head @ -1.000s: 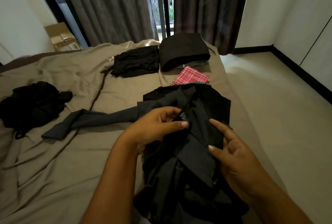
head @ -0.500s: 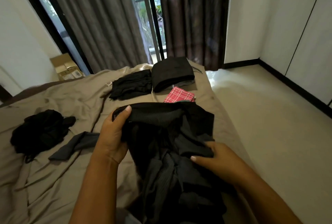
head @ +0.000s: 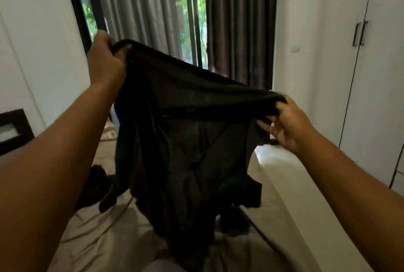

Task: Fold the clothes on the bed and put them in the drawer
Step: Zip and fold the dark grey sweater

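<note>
A black shirt [head: 185, 140] hangs in the air above the bed [head: 105, 239], stretched between both hands. My left hand [head: 105, 62] grips its upper left edge, raised high. My right hand [head: 286, 125] pinches the upper right edge lower down, with the other fingers spread loosely. The shirt's lower part trails down onto the beige bedsheet. A black bundle of clothes [head: 94, 186] lies on the bed at left, partly hidden behind my left arm. The shirt hides the folded piles further up the bed.
Grey curtains [head: 140, 9] and a dark curtain [head: 238, 27] cover the window ahead. A white wardrobe with metal handles [head: 359, 33] lines the right wall. Pale floor [head: 275, 158] runs along the right side of the bed.
Both hands lifted the black shirt off the bed and spread it wide in the air. The left hand rose highest. My view tilted upward toward the window.
</note>
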Available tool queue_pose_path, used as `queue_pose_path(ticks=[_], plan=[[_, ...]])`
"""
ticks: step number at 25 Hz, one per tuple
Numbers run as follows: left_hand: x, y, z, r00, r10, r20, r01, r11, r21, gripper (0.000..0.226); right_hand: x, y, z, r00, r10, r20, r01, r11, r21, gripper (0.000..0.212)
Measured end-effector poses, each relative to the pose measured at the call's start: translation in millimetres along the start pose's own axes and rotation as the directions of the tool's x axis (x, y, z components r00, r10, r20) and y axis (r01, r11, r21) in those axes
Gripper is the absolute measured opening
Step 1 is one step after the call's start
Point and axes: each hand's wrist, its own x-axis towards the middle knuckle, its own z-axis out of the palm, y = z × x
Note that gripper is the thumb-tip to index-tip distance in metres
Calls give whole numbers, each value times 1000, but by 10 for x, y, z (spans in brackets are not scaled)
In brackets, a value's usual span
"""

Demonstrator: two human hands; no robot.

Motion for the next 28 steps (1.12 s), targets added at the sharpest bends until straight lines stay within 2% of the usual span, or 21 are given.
queue_pose_path(ticks=[1,3,5,6,8,11,13,16,17,18,19,20,21,22,23,25,26,28], plan=[[201,148,-135,999,9,-39,-11,999,-42,25,6,-282,136,995,-98,17,98,995,1,37],[402,275,-175,999,-23,-30,20,993,-115,26,11,-655,312,982,-185,49,187,982,-36,34],[382,317,-165,996,-18,84,34,980,-195,15,-61,-847,456,979,-186,79,192,978,-78,32],[309,294,-156,988,3,155,24,986,-166,10,-113,-863,514,983,-160,91,170,979,-114,31],[65,210,-131,953,40,302,-49,999,23,4,-202,-803,586,987,-113,114,134,973,-190,29],[-369,54,-132,903,17,428,-112,974,196,15,-408,-639,659,977,-113,182,174,911,-373,27],[-591,19,-134,863,-68,501,-59,971,233,29,-495,-551,679,972,-87,220,197,810,-552,27],[-838,145,-84,778,-89,622,-77,969,235,38,-652,-413,709,939,136,317,212,497,-841,27],[-902,239,-57,748,-73,660,-103,969,224,36,-707,-372,738,913,191,361,266,393,-880,36],[-960,347,-40,724,-56,688,-124,970,210,35,-767,-331,786,885,213,415,332,336,-881,51],[-999,450,-17,706,-43,707,-128,974,186,34,-820,-301,856,855,205,477,398,332,-855,66],[-1036,534,3,688,-30,725,-108,984,142,31,-882,-265,939,825,175,537,450,370,-813,76],[-1062,580,27,668,-17,744,-58,996,75,24,-905,-210,1002,804,125,582,491,413,-767,74],[-1094,626,27,646,-6,763,25,1000,-13,16,-896,-158,1053,795,53,604,534,410,-739,62],[-1142,625,20,628,-9,778,137,986,-99,13,-870,-118,1079,800,-24,599,567,358,-742,44],[-1276,517,-1,615,-67,785,352,915,-197,28,-807,-89,1083,826,-134,547,562,255,-787,18],[-1387,413,-6,605,-110,788,412,891,-192,39,-795,-93,1088,842,-180,509,540,280,-794,17],[-1691,94,42,583,-189,790,362,931,-45,52,-788,-143,1149,880,-261,397,475,469,-744,22]])
